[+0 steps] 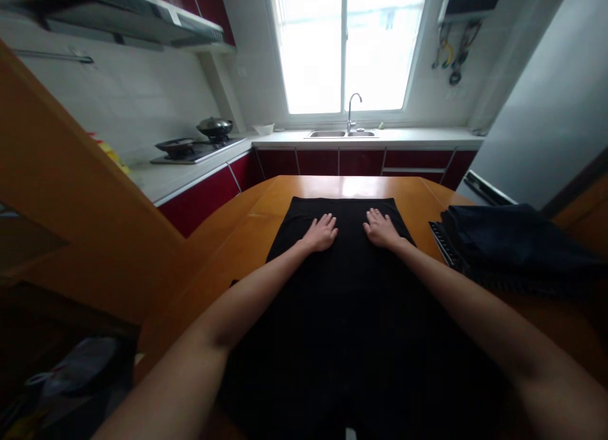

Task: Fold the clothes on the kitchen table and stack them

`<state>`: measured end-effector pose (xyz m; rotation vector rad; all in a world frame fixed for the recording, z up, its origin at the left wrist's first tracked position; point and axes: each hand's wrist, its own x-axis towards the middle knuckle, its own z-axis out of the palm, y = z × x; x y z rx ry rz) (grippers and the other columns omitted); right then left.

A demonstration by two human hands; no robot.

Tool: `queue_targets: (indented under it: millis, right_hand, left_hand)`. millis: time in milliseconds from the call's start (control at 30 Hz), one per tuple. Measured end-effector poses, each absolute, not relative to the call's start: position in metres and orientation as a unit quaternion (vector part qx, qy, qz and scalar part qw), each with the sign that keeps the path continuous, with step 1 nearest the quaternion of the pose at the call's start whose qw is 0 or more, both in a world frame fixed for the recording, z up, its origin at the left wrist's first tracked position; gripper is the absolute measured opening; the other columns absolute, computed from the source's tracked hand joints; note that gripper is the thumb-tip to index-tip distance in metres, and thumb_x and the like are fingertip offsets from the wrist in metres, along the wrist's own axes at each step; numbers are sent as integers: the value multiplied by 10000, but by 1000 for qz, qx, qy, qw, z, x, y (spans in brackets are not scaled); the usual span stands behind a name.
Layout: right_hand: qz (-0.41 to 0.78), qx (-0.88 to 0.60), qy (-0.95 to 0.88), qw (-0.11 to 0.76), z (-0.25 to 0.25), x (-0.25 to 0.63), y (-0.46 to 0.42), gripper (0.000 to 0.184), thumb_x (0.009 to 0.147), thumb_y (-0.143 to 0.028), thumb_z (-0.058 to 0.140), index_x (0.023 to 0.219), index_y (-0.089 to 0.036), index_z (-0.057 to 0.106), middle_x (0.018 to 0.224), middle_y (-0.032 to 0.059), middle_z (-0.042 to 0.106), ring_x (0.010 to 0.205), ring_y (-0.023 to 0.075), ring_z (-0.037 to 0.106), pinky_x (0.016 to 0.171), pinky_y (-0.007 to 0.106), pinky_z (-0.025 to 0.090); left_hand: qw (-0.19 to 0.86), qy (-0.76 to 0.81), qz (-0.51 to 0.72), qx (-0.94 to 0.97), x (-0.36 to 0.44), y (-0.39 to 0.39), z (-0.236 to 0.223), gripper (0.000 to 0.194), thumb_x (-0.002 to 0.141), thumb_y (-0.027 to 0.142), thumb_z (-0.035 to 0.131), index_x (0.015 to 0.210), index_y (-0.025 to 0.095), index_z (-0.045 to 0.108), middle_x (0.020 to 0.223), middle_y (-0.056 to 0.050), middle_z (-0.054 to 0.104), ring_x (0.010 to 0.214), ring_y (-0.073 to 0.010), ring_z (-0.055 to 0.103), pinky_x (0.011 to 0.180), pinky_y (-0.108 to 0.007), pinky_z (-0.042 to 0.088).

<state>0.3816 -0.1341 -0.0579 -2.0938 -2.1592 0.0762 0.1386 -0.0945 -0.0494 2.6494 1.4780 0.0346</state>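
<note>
A black garment (349, 263), perhaps a shirt, lies spread flat over the middle of the wooden table (251, 228). Its straight far edge is near the table's far side, and its near part blends into darkness by my body. My left hand (323, 232) rests flat on the cloth, left of its middle, fingers stretched forward. On the right half, my right hand (379, 227) presses flat in the same way, fingers a little apart. Neither hand grips the fabric. What kind of garment it is cannot be made out for sure.
Folded dark clothes (508, 237) are stacked at the table's right side. Beyond the table runs a white counter (408, 135) with a double sink (327, 134). A gas stove (197, 152) with a lidded wok (215, 126) stands left. A grey fridge (536, 104) is at right.
</note>
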Motion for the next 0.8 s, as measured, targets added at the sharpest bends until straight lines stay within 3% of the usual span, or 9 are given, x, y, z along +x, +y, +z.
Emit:
queue_targets:
  millis: [133,233,467,600,700,800]
  right_hand:
    - [57,-591,-800,86,-67,354,-109,630,1046,-416,273,1594,-106,285,1674,140,204,1551,240,166,1237,470,149]
    - [59,-631,-770,78,-69,395,-88,652,1052,-484,290,1592,-118,296,1673,144,199,1549,241,169,1236,469,137]
    - [56,-721,-685,88,-72,486,-54,662,1074,-467,273,1575,-35,248,1643,272,161,1541,297,156,1178,566,142]
    - [58,-729,-677,90,-70,487,-55,655,1069,-470,275,1574,-54,252,1646,264,162,1537,305,154,1156,609,150]
    - [14,-753,-649,105,-58,476,-66,647,1060,-419,316,1557,-5,281,1642,278,168,1532,343,144,1153,654,81]
    - [-58,-734,-661,145,-42,450,-86,617,1048,-328,330,1549,29,284,1650,270,162,1537,327,113,1181,621,18]
  left_hand:
    - [81,411,30,907,173,-79,-62,618,1046,473,228,1612,226,255,1686,-66,177,1559,-272,132,1238,-528,117]
    - [82,462,39,882,141,-45,-61,642,1028,568,244,1601,282,288,1688,-46,178,1558,-302,128,1230,-557,100]
    - [67,597,27,799,61,19,-56,715,1020,602,197,1622,218,232,1694,-93,119,1561,-297,105,1230,-567,74]
    - [75,637,28,766,56,26,-53,738,1011,627,187,1624,218,226,1697,-91,93,1561,-329,77,1211,-632,39]
    - [92,675,35,731,49,23,-45,750,1018,604,188,1620,158,224,1691,-136,85,1559,-342,74,1209,-633,46]
    - [87,667,72,737,36,5,-35,728,1028,574,200,1606,135,257,1682,-164,116,1555,-348,103,1210,-614,94]
